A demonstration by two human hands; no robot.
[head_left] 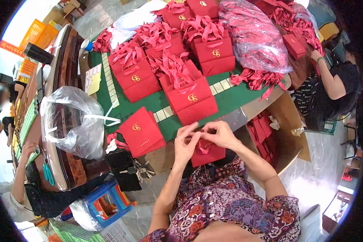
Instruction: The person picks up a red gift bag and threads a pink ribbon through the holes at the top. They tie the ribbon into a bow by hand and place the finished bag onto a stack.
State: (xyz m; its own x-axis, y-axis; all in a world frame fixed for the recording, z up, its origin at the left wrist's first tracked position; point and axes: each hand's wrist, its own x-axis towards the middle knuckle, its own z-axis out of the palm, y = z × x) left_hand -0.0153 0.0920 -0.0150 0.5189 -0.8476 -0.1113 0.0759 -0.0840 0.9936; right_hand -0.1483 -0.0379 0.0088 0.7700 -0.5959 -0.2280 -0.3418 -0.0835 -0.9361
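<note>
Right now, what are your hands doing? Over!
Left hand and right hand pinch the ribbon on a small red gift bag. Finished bags ahead.

Green counter (230, 99) carries finished red gift bags (191, 99) with ribbon handles, standing in rows. Flat red bags (141, 131) lie stacked near its front edge. Clear plastic sack of red ribbons (254, 34) at far right. Empty-looking clear plastic bag (74, 121) at left. Keys (141, 171) beside blue stool (107, 203) below. Co-worker's arm (330, 78) at far right.
</note>
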